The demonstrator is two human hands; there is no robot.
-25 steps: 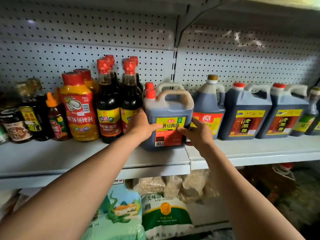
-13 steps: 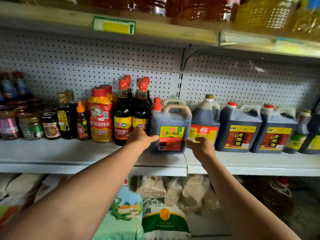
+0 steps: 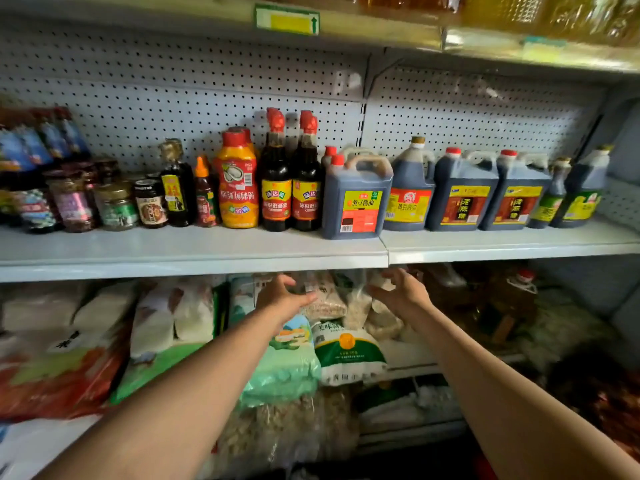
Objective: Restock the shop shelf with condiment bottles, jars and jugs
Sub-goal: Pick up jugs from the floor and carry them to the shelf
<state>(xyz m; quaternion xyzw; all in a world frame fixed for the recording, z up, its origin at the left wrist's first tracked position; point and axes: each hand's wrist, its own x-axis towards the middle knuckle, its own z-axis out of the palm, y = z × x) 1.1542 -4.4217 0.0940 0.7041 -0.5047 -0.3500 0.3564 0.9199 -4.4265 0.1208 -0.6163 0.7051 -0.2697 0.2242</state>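
1. Far left of the shelf (image 3: 194, 251): blurred packets at the back and a cluster of small jars (image 3: 114, 207) near the front, packed tight against each other. Labels too soft to read.
2. Next right: a dark sauce bottle (image 3: 176, 188), a small orange-capped bottle (image 3: 205, 195), then the yellow squeeze bottle (image 3: 238, 183) with red cap. All upright, touching or just beside one another.
3. Two tall dark bottles (image 3: 289, 188) with red caps stand side by side, more caps visible behind them.
4. Soy sauce jug (image 3: 356, 199), red and yellow label: upright at the right end of the left shelf panel, just beside the seam, and it sits further forward than the rest of the row. Nothing holds it.
5. Left hand (image 3: 280, 299): below the shelf lip, fingers loosely spread, gripping nothing.
6. Right hand (image 3: 403, 291): same level, well apart from the left, fingers curved loosely, holding nothing. Both hang in front of the bagged goods (image 3: 346, 351) on the lower shelf.
7. Right of the seam: a round-shouldered jug (image 3: 410, 192), two blue-grey jugs (image 3: 488, 199), then green-label bottles (image 3: 575, 199) at the far end.
8. Risk, as judgement: the soy jug stands proud of the row, so a sleeve or the next item going in could clip it and tip it off. Pushing it back hard could knock the tall bottles beside it, since the row is tight. Jug looks heavy, liquid nearly full, so one-handed nudges may skew it.
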